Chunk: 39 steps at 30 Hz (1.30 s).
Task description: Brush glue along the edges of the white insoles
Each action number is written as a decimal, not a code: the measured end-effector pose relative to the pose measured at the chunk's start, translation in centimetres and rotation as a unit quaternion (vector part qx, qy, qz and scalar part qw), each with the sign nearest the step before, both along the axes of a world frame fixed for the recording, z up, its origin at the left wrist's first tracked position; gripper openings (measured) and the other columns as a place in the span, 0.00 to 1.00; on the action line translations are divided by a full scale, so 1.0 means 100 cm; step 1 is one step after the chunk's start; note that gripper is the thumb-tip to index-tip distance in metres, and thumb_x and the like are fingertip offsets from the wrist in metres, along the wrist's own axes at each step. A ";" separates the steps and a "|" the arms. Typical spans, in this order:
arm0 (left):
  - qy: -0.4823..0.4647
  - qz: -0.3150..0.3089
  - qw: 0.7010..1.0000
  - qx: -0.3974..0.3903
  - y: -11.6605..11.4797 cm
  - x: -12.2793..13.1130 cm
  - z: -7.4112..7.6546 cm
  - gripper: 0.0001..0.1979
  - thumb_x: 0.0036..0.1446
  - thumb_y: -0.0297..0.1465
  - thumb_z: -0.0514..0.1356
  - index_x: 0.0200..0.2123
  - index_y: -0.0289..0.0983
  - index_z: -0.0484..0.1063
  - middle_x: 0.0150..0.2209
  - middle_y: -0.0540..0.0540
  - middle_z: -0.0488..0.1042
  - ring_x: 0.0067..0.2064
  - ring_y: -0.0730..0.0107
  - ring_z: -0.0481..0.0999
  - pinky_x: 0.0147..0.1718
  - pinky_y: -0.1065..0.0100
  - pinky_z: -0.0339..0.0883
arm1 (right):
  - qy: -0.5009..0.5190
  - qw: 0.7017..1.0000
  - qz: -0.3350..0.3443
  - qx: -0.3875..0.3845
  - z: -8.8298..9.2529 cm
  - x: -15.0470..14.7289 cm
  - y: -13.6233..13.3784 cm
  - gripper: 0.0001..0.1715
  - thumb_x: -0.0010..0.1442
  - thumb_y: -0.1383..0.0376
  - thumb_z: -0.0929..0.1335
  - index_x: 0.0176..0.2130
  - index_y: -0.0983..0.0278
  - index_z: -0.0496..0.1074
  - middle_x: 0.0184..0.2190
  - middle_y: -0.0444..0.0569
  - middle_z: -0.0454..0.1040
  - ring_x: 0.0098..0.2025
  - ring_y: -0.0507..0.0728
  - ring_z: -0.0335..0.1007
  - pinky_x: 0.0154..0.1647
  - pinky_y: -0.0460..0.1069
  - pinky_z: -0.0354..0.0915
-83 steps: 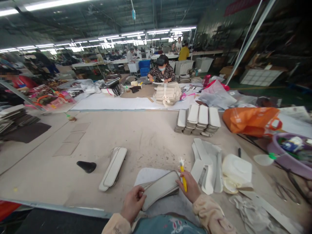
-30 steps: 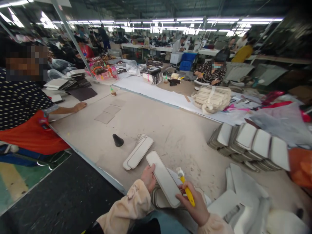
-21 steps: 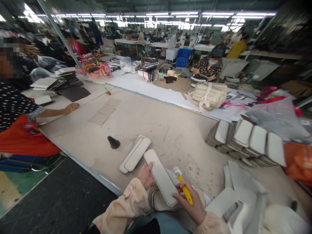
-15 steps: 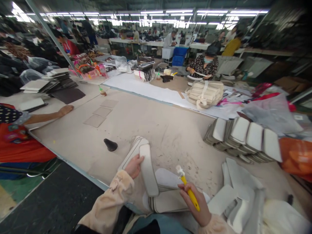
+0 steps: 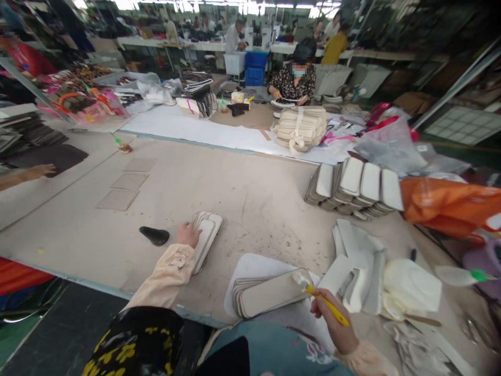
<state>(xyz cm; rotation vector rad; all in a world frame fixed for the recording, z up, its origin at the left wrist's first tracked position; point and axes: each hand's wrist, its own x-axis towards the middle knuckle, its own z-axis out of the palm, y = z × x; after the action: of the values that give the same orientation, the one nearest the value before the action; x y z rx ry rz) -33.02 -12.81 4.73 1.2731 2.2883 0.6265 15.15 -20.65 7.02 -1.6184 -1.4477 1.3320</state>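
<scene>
head view: seemingly a brushing step
right hand (image 5: pixel 336 326): fingers gripping yellow-handled brush (image 5: pixel 337 313), panel stack (image 5: pixel 270 292) beyond
left hand (image 5: pixel 188 235): touching fanned panels (image 5: pixel 210 230), grip unclear
next call: even strokes, likely

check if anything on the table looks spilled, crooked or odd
Dark specks and smears mark the table beyond the brush, perhaps glue or dirt. Near the white container, a pale scrap lies crumpled, unlike the flat strips. I see no clear spill.
</scene>
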 end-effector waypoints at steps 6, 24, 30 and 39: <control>-0.016 -0.232 0.972 0.036 -0.082 0.108 0.003 0.35 0.44 0.44 0.67 0.55 0.38 0.65 0.56 0.36 0.65 0.60 0.48 0.61 0.61 0.52 0.52 | 0.073 0.996 0.036 -0.035 -0.004 0.001 -0.002 0.27 0.61 0.44 0.61 0.39 0.63 0.70 0.18 0.42 0.67 0.21 0.54 0.64 0.23 0.48 0.62; -0.013 -0.248 0.968 -0.028 -0.156 0.195 -0.023 0.35 0.39 0.36 0.67 0.54 0.38 0.65 0.56 0.36 0.67 0.58 0.46 0.63 0.60 0.49 0.53 | 0.084 0.967 0.236 -0.047 -0.016 -0.096 -0.005 0.15 0.64 0.55 0.60 0.34 0.60 0.71 0.16 0.40 0.68 0.19 0.52 0.63 0.25 0.47 0.61; 0.009 -0.255 0.965 -0.051 -0.156 0.196 -0.026 0.35 0.41 0.37 0.66 0.55 0.38 0.64 0.57 0.37 0.66 0.60 0.47 0.62 0.60 0.52 0.53 | -0.039 0.985 0.165 0.031 -0.016 -0.048 0.011 0.15 0.64 0.57 0.59 0.34 0.59 0.71 0.18 0.41 0.69 0.24 0.55 0.69 0.29 0.48 0.63; 0.012 -0.246 0.967 -0.065 -0.159 0.198 -0.035 0.34 0.44 0.34 0.62 0.57 0.36 0.61 0.59 0.37 0.63 0.61 0.52 0.62 0.60 0.54 0.58 | -0.082 0.976 0.139 0.144 0.001 -0.009 0.006 0.16 0.64 0.56 0.60 0.39 0.62 0.72 0.25 0.44 0.74 0.26 0.53 0.70 0.31 0.46 0.64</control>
<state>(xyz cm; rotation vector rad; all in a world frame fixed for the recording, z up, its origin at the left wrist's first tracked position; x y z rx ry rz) -13.17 -28.69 1.23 1.6997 1.8807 0.2820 14.21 -20.06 7.11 -1.3994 -1.9261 1.0865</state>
